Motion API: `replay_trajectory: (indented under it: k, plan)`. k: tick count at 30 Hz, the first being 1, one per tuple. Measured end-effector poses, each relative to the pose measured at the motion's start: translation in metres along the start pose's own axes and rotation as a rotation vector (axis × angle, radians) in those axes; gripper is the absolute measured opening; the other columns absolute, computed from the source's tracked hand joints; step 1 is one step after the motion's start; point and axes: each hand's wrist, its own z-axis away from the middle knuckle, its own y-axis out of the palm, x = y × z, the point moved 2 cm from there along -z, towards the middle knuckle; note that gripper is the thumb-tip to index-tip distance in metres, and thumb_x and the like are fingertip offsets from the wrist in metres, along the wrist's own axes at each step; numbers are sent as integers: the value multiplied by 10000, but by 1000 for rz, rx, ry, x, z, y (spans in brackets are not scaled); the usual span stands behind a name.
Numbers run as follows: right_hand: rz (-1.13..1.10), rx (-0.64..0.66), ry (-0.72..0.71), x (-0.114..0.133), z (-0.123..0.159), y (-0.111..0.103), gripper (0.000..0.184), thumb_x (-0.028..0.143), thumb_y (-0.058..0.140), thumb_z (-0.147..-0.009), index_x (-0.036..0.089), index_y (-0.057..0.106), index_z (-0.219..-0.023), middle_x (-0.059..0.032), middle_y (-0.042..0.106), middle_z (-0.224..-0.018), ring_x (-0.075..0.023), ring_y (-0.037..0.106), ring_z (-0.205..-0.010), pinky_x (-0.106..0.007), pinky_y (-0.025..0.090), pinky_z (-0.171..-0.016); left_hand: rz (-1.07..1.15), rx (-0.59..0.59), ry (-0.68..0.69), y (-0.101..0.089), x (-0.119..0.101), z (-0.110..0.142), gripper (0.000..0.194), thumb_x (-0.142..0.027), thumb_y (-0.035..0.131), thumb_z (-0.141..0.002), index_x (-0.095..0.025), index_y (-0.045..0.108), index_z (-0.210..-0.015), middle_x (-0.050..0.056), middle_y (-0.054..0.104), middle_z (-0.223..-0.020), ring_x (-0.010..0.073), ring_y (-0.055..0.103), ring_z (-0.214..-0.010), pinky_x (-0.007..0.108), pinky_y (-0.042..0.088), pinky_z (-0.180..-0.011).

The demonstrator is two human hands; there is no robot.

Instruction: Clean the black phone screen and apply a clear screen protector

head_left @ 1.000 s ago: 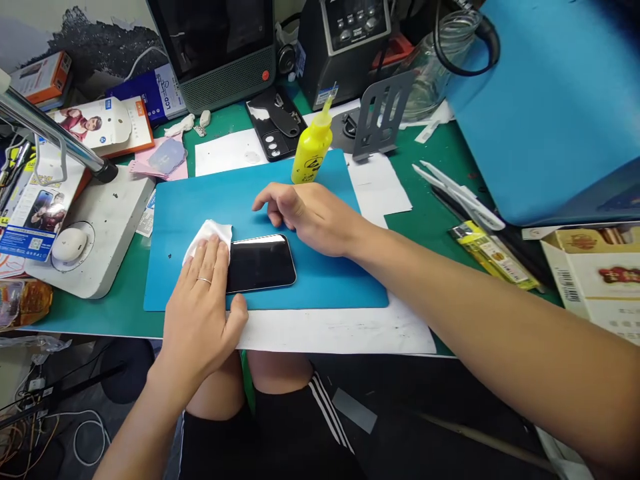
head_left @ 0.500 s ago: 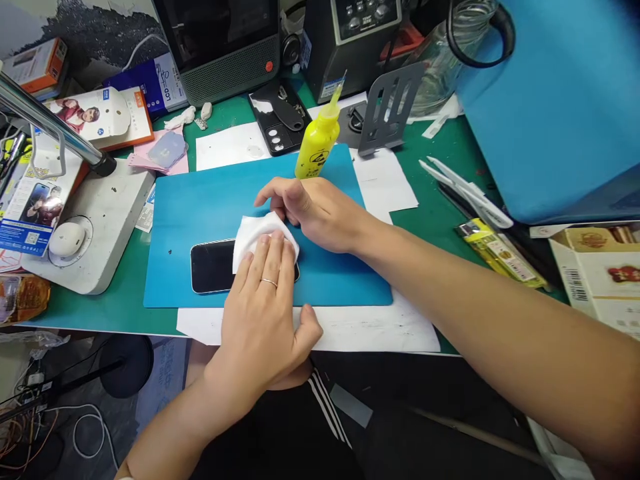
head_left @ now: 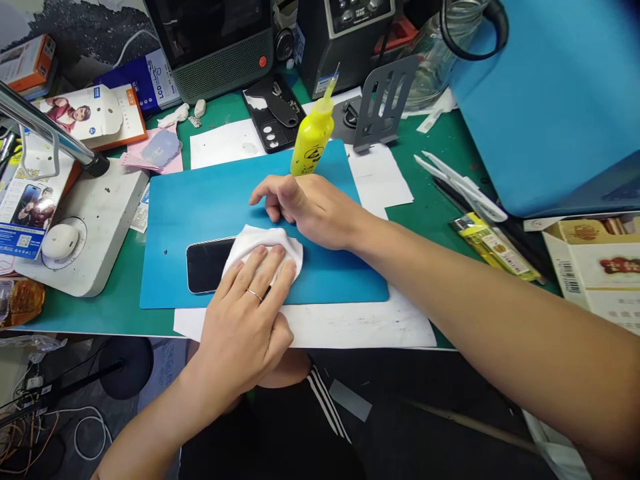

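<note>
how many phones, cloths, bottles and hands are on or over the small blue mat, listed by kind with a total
phone: 1
white cloth: 1
yellow bottle: 1
hands, left hand and right hand: 2
total: 5

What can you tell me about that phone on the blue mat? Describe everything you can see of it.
The phone is a slim slab with rounded corners, a smooth, glass-like black front and a thin, pale rim that looks metallic. The visible part of its screen is dark. It lies flat on the blue mat, lengthwise from left to right, near the mat's front edge. A white cloth covers its right part, under the left hand, so that end is hidden.
</note>
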Motion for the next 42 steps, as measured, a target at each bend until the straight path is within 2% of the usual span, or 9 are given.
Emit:
replay_trajectory:
  k: [6,13,18,21,24,29,34,38,42]
  plan:
    - [-3,4,21,0,1,-1,1061,967,24,-835,184,712,-1034,-41,583,-767,-202,552,-755,-361,405,-712,25,8,24,-3,3,8,610,-107,423,-928,-97,521,-1530,114,488,-1644,298,379,-1581,466,289,-1313]
    - [21,-1,-20,3,1,0,1027,915,-28,-868,185,683,-991,-43,608,-801,-177,544,-740,-351,399,-698,-76,52,-74,-16,24,29,653,-114,406,-948,-67,404,-1599,157,398,-1693,303,291,-1620,503,279,-1315]
    - [15,1,-33,2,0,0,970,911,40,-896,188,681,-972,-41,611,-796,-179,536,-721,-357,384,-676,-98,72,-53,-6,15,5,679,-222,437,-945,-45,404,-1600,166,384,-1694,370,324,-1599,579,305,-1287]
    - [-3,0,-43,-1,0,-1,951,913,82,-903,188,691,-984,-48,628,-820,-191,551,-750,-361,392,-703,-68,99,-9,-1,11,-10,689,-243,434,-941,-55,407,-1603,149,361,-1706,366,323,-1600,588,288,-1294]
    - [-4,-5,-50,-1,2,-1,939,895,79,-922,185,692,-983,-52,637,-830,-192,560,-759,-358,397,-715,-68,93,-3,-2,12,-11,676,-225,425,-952,-50,401,-1604,155,347,-1712,354,311,-1607,564,282,-1301]
    - [66,11,-31,5,9,-4,876,856,94,-961,211,685,-947,-47,631,-816,-198,560,-755,-358,406,-713,-104,84,-19,-8,21,8,645,-208,415,-974,-37,396,-1596,171,389,-1692,346,338,-1596,531,293,-1303]
    - [220,86,-68,9,11,-7,579,633,313,-1072,220,697,-941,-61,710,-920,-225,645,-881,-359,445,-804,-118,72,-62,-15,37,32,654,-194,432,-984,-15,352,-1609,202,368,-1699,333,282,-1620,501,279,-1316]
    - [366,152,-95,10,11,-4,422,475,406,-1061,226,692,-875,-62,674,-866,-227,631,-849,-365,432,-759,-80,51,-101,-19,54,49,665,-184,429,-999,-31,307,-1634,198,337,-1716,293,209,-1646,469,234,-1332]
    - [400,147,-75,10,11,-1,364,411,437,-1038,218,662,-828,-62,644,-832,-219,600,-799,-368,404,-712,-38,61,-97,-22,64,60,657,-186,426,-1012,-80,305,-1649,164,345,-1720,270,222,-1645,445,203,-1339]
